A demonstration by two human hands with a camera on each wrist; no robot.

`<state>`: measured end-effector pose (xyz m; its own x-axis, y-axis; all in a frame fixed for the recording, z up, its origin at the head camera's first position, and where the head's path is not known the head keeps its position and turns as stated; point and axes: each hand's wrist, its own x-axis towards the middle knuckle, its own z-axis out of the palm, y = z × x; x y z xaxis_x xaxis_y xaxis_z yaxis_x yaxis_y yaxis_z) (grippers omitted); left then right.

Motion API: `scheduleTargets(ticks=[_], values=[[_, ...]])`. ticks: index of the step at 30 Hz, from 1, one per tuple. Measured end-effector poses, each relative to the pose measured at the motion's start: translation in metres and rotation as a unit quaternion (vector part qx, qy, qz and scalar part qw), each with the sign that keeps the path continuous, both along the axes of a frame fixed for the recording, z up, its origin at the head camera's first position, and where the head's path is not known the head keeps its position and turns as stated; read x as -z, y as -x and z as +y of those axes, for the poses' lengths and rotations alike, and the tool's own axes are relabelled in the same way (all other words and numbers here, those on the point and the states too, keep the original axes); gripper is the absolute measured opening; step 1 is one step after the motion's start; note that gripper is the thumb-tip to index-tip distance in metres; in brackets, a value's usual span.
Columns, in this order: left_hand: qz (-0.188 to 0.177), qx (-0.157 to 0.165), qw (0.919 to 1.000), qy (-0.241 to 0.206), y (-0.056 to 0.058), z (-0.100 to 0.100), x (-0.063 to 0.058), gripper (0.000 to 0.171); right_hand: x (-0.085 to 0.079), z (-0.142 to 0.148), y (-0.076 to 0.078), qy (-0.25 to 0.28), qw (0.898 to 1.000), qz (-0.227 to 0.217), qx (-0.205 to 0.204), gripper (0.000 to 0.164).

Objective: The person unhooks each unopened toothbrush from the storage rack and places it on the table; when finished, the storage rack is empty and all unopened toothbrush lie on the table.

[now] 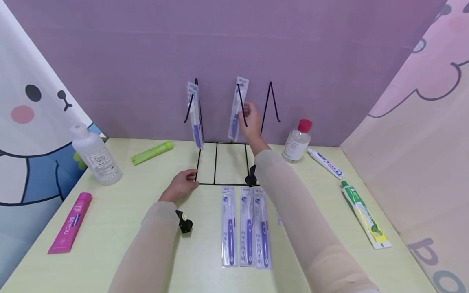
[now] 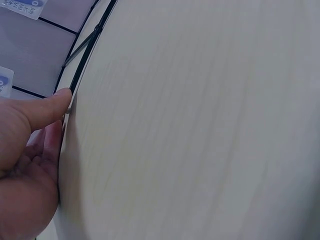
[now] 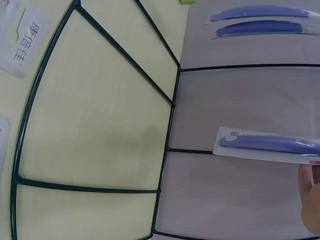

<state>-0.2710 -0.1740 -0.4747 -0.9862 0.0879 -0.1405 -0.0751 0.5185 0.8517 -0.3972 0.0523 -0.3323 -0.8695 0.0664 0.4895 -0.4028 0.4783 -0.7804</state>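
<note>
At the middle hook of a black wire display rack, my right hand holds a packaged toothbrush by its edge. The package stands nearly upright, its top at the hook. In the right wrist view, my fingertips meet the edge of this blister pack. My left hand grips the front left corner of the rack's base; the left wrist view has the thumb over the wire. Packaged toothbrushes hang on the left hook. The right hook carries nothing.
Packaged toothbrushes lie in front of the rack, one partly hidden under my right forearm. To the left are a white bottle, green tube and pink tube. A red-capped bottle and toothpaste tubes stand or lie right.
</note>
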Motion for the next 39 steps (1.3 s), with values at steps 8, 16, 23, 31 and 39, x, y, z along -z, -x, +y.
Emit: scheduleTargets(ticks=[8, 16, 23, 31, 39], values=[[0.003, 0.007, 1.0, 0.006, -0.001, -0.004, -0.001, 0.053, 0.0, 0.008, -0.011, 0.032, 0.999, -0.033, 0.009, 0.03], [-0.004, 0.008, 1.0, 0.002, 0.0, -0.006, -0.004, 0.053, 0.007, 0.016, -0.044, 0.137, 0.981, -0.113, -0.082, 0.048], [-0.008, 0.007, 0.9999, 0.0, -0.002, -0.006, -0.008, 0.054, 0.023, 0.009, -0.084, 0.146, 0.956, -0.213, -0.137, 0.056], [0.0, 0.01, 1.0, 0.0, 0.0, -0.006, -0.007, 0.053, 0.069, -0.007, -0.129, 0.08, 0.927, -0.317, -0.184, 0.059], [-0.008, 0.008, 0.9999, -0.001, 0.002, -0.007, -0.005, 0.054, 0.095, -0.019, -0.163, 0.063, 0.881, -0.417, -0.212, 0.064]])
